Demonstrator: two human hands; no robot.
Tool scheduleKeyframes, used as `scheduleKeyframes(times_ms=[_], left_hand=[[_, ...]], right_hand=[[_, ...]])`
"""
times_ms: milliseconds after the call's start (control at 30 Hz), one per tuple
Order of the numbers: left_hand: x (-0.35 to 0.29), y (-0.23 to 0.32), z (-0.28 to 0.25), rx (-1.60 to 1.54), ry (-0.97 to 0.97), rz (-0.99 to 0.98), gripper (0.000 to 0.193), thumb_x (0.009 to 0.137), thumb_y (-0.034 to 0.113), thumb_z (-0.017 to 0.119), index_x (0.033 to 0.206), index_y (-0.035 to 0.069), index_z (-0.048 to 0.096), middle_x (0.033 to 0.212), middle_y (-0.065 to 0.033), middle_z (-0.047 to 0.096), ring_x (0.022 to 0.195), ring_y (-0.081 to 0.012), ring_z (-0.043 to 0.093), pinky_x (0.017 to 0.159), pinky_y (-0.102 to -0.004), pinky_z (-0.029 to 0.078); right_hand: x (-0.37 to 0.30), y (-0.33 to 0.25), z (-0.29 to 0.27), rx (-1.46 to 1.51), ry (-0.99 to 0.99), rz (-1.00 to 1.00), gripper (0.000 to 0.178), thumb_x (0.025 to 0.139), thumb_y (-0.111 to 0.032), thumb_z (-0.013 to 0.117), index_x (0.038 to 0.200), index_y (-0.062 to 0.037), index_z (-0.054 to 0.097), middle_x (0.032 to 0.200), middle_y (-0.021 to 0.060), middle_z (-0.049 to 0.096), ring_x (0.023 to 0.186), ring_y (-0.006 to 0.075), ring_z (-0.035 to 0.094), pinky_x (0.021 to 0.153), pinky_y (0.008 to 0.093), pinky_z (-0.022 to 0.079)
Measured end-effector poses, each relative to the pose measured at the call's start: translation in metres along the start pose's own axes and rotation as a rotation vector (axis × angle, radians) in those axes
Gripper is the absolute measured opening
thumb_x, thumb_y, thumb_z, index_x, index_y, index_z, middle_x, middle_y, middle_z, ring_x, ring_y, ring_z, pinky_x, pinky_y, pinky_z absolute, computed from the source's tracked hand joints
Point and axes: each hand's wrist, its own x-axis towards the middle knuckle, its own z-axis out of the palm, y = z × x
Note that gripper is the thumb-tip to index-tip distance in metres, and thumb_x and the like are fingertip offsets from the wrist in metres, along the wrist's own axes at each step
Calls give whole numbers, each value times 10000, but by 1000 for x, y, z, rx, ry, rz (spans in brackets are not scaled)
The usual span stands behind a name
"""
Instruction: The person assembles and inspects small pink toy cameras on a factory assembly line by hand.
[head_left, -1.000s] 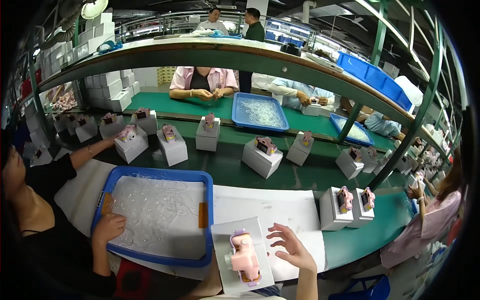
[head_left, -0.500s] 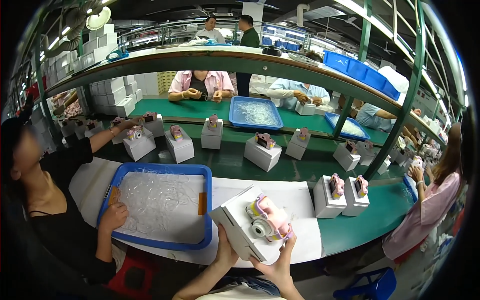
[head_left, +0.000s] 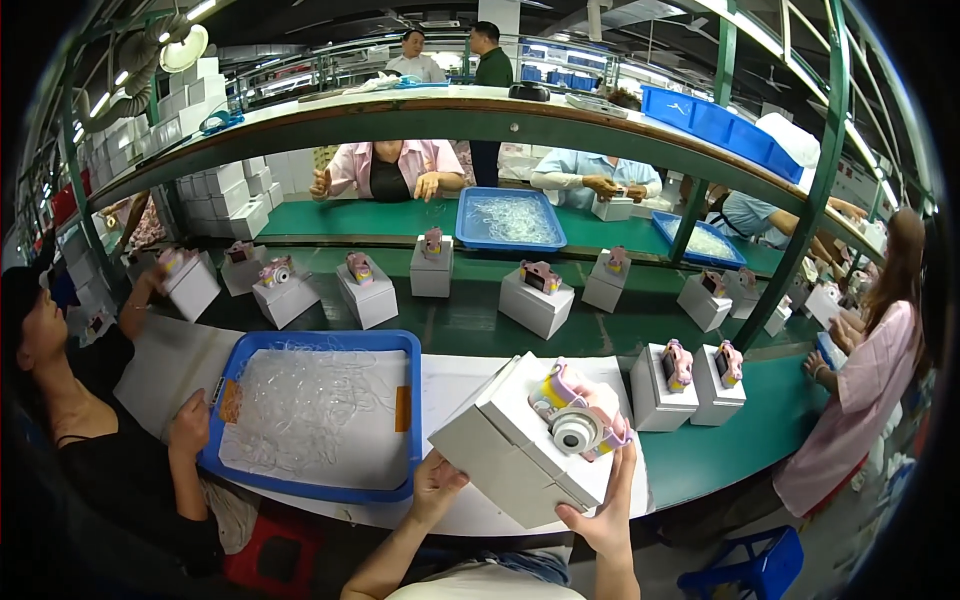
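Observation:
Close in front of me a white box (head_left: 505,455) is held tilted above the paper-covered bench edge. On its top face sits a pink toy camera (head_left: 580,420) with yellow and purple parts and a white lens ring. My left hand (head_left: 437,487) grips the box's lower left corner with curled fingers, some hidden behind it. My right hand (head_left: 607,510) holds the right side, thumb near the lower edge and fingers reaching up beside the camera. A blue tray (head_left: 412,430) of clear looped bands lies to the left of the box.
Two white boxes (head_left: 662,400) with toy cameras stand at right. Several more boxes line the green belt (head_left: 465,325) beyond. A co-worker's hand (head_left: 190,425) is beside the tray's left rim. A green shelf frame (head_left: 515,128) crosses overhead; a blue stool (head_left: 745,560) stands lower right.
The box and toy camera have moved up and right and turned, showing more of the box's side. At left, the co-worker's near hand has left the tray; the far one has shifted left to another box.

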Motion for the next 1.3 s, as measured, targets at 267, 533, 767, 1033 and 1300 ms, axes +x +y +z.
scheduleKeyframes(times_ms=[267,533,767,1033,1300], left_hand=[[1,14,0,754,-258,246,152,655,-53,622,786,11,577,773,-71,581,627,-180,528,588,-246,437],[11,19,-6,900,-255,298,142,628,-57,608,731,23,552,745,-58,569,593,-176,520,548,-251,440],[6,-4,-20,1128,-1,635,104,682,-25,575,757,17,518,788,-96,556,614,-205,498,578,-278,437],[17,-18,-18,1177,106,815,155,677,-55,578,773,25,484,890,-101,542,671,-219,523,572,-272,464],[25,-25,-33,1304,207,724,149,693,-44,565,775,34,468,832,-89,514,701,-203,496,603,-259,439]], right_hand=[[1,10,-14,-5,20,133,1048,535,-156,727,1357,-59,84,1302,250,269,1168,367,344,968,444,281],[7,24,-8,-121,25,123,1044,530,-196,735,1356,-68,111,1313,231,274,1169,365,342,969,432,280],[2,31,13,-186,53,95,1051,523,-239,740,1356,-72,121,1320,217,268,1176,356,335,976,428,266],[6,37,33,-211,131,24,1051,518,-242,741,1351,-66,126,1326,205,251,1180,351,329,982,439,253],[11,46,56,-308,151,3,1055,533,-358,733,1349,-58,136,1316,198,274,1177,354,331,952,437,287]])
